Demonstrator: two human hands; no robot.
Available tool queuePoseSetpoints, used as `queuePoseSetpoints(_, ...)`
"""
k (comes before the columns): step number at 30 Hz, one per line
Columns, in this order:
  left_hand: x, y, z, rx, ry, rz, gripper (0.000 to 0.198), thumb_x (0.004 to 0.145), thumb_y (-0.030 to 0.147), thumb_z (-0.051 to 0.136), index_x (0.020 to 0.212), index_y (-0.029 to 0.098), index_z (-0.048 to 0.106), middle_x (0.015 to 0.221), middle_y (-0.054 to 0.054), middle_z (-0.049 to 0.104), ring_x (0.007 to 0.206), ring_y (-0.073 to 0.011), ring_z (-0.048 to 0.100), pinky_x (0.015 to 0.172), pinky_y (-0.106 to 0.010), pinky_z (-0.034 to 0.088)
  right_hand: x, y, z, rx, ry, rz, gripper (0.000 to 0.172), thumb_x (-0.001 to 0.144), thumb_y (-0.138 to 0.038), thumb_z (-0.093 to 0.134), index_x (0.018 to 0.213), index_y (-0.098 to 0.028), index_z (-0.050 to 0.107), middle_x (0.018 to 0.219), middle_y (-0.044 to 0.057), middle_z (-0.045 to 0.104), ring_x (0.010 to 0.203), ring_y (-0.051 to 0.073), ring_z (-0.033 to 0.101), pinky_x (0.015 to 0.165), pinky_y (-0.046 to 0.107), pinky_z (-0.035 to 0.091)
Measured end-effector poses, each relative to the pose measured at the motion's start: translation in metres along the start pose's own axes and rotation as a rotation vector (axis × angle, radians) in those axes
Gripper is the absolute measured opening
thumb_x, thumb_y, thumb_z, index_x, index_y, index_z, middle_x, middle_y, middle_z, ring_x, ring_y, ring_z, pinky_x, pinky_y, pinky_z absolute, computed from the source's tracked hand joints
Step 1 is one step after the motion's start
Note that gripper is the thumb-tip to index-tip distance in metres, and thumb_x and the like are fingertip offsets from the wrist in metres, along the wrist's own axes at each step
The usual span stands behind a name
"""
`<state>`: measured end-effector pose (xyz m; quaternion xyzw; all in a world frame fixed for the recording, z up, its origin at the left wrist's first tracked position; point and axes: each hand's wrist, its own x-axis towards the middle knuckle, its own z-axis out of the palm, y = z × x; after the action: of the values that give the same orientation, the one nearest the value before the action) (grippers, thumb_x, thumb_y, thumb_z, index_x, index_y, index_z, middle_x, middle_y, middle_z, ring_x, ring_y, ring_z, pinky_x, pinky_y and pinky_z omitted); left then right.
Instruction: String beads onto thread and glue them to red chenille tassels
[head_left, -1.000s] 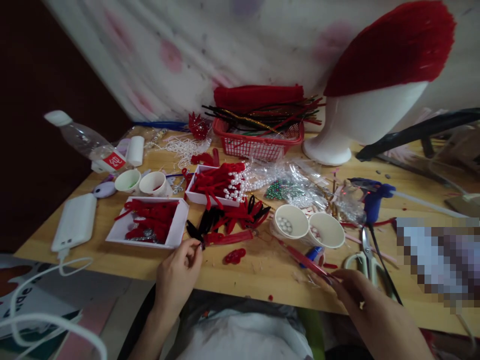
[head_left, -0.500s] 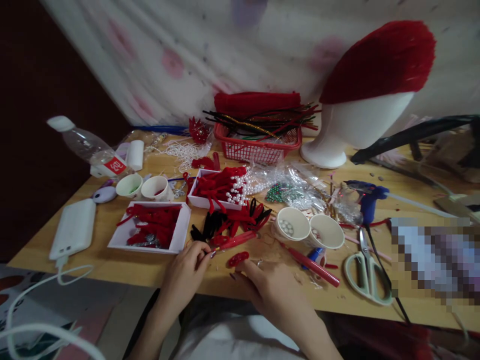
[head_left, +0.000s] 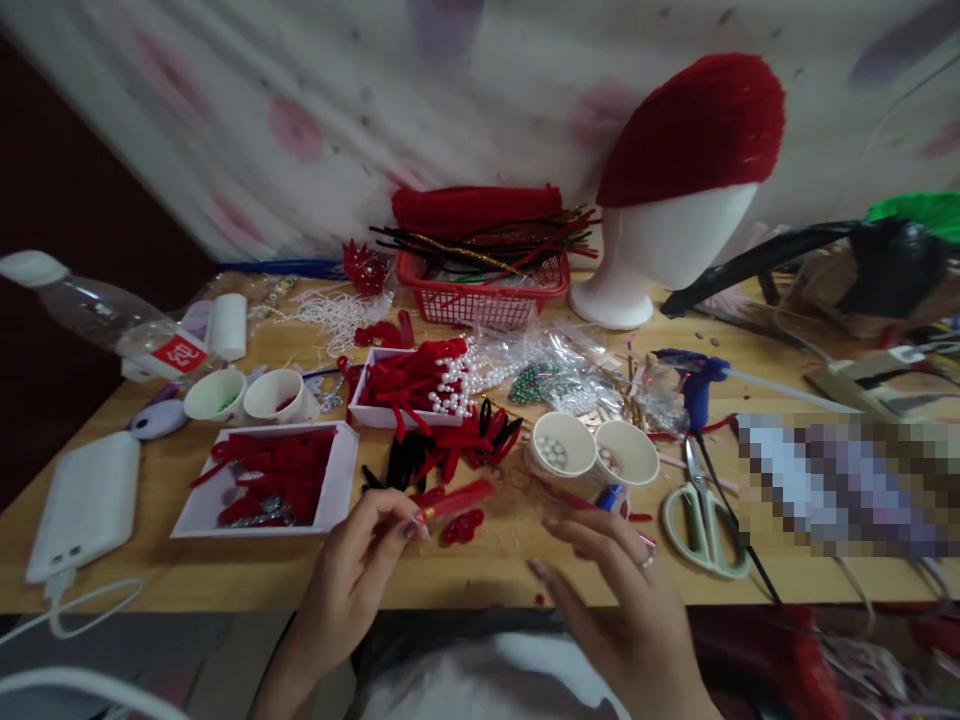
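Only one marking shows: a red paper label (head_left: pixel 178 352) with white print, on a clear plastic water bottle (head_left: pixel 90 315) lying on its side. It sits far left of, and beyond, where the left hand (head_left: pixel 360 570) pinches a flat red plastic stick (head_left: pixel 457 497). The print looks like a Chinese character but is too blurred to read.

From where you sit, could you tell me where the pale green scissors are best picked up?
Probably by the looped handles, coming from the near table edge: the scissors lie flat, loops toward the person, blades pointing away toward the blue glue gun.
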<state>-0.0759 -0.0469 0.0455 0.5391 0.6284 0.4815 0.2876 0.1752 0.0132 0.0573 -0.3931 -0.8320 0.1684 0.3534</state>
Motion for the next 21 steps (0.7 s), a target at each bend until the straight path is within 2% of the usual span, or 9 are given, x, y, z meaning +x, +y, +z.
queuePoseSetpoints(2, 0.001, 0.014, 0.002, 0.044, -0.085, 0.075, 0.012, 0.097, 0.022, 0.055, 0.09, 0.025, 0.064, 0.08, 0.001, 0.07, 0.072, -0.013, 0.069, 0.068, -0.018, 0.054, 0.016, -0.018, 0.006, 0.063, -0.063, -0.111, 0.04, 0.098, -0.036, 0.063, 0.134, -0.019, 0.054, 0.13, 0.02, 0.065, 0.121, 0.031, 0.064, 0.094, 0.042, 0.057)
queuePoseSetpoints(3, 0.002, 0.02, 0.005, 0.064, -0.118, 0.115, 0.013, 0.096, 0.02, 0.055, 0.089, 0.025, 0.064, 0.079, 0.002, 0.071, 0.071, -0.0124, 0.068, 0.067, -0.017, 0.053, 0.024, -0.024, 0.01, 0.086, -0.112, -0.161, 0.045, 0.098, -0.035, 0.062, 0.138, -0.017, 0.051, 0.134, 0.022, 0.062, 0.125, 0.032, 0.061, 0.099, 0.046, 0.054)
queuePoseSetpoints(5, 0.005, 0.03, 0.011, 0.088, -0.162, 0.182, 0.015, 0.095, 0.017, 0.056, 0.085, 0.025, 0.064, 0.076, 0.003, 0.07, 0.068, -0.0115, 0.067, 0.065, -0.016, 0.052, 0.032, -0.03, 0.015, 0.106, -0.209, -0.224, 0.035, 0.101, -0.024, 0.056, 0.135, -0.015, 0.052, 0.117, 0.018, 0.071, 0.11, 0.029, 0.068, 0.095, 0.044, 0.056)
queuePoseSetpoints(7, 0.008, 0.033, 0.017, 0.098, -0.178, 0.206, 0.016, 0.093, 0.016, 0.059, 0.08, 0.024, 0.065, 0.074, 0.003, 0.069, 0.066, -0.0114, 0.065, 0.065, -0.017, 0.052, 0.031, -0.027, 0.016, 0.086, -0.281, -0.206, 0.023, 0.103, -0.016, 0.048, 0.125, -0.016, 0.058, 0.094, 0.01, 0.076, 0.084, 0.025, 0.072, 0.076, 0.037, 0.058)
queuePoseSetpoints(9, 0.01, 0.031, 0.02, 0.1, -0.169, 0.165, 0.015, 0.091, 0.016, 0.063, 0.079, 0.024, 0.069, 0.074, 0.002, 0.07, 0.066, -0.0121, 0.066, 0.064, -0.018, 0.052, 0.023, -0.018, 0.011, 0.043, -0.332, -0.124, 0.021, 0.104, -0.016, 0.045, 0.118, -0.018, 0.061, 0.084, 0.007, 0.075, 0.071, 0.023, 0.07, 0.061, 0.031, 0.054)
queuePoseSetpoints(10, 0.011, 0.028, 0.021, 0.091, -0.156, 0.122, 0.014, 0.09, 0.018, 0.064, 0.08, 0.025, 0.071, 0.075, 0.002, 0.072, 0.067, -0.0128, 0.066, 0.063, -0.018, 0.052, 0.017, -0.012, 0.007, 0.026, -0.354, -0.071, 0.022, 0.104, -0.017, 0.045, 0.116, -0.019, 0.062, 0.084, 0.007, 0.075, 0.069, 0.023, 0.07, 0.059, 0.03, 0.052)
queuePoseSetpoints(14, 0.013, 0.018, 0.024, -0.012, -0.114, -0.062, 0.012, 0.089, 0.028, 0.066, 0.087, 0.025, 0.077, 0.083, -0.002, 0.077, 0.07, -0.0161, 0.071, 0.061, -0.021, 0.056, -0.005, 0.011, -0.005, 0.045, -0.41, 0.142, 0.028, 0.102, -0.012, 0.044, 0.121, -0.022, 0.062, 0.092, 0.007, 0.076, 0.08, 0.023, 0.073, 0.067, 0.029, 0.053)
queuePoseSetpoints(17, 0.014, 0.019, 0.033, -0.12, -0.104, -0.139, 0.015, 0.088, 0.031, 0.067, 0.095, 0.024, 0.078, 0.081, -0.002, 0.076, 0.068, -0.0158, 0.07, 0.062, -0.022, 0.057, -0.01, 0.019, -0.004, 0.069, -0.391, 0.173, 0.031, 0.1, -0.01, 0.043, 0.121, -0.021, 0.063, 0.093, 0.008, 0.076, 0.081, 0.023, 0.073, 0.068, 0.029, 0.053)
queuePoseSetpoints(21, 0.014, 0.034, 0.049, -0.244, 0.028, -0.211, 0.019, 0.088, 0.034, 0.068, 0.1, 0.023, 0.076, 0.071, 0.0, 0.069, 0.063, -0.0142, 0.065, 0.063, -0.022, 0.056, -0.004, 0.018, 0.001, 0.109, -0.386, 0.176, 0.027, 0.099, -0.009, 0.045, 0.111, -0.02, 0.066, 0.093, 0.008, 0.075, 0.082, 0.023, 0.071, 0.071, 0.03, 0.052)
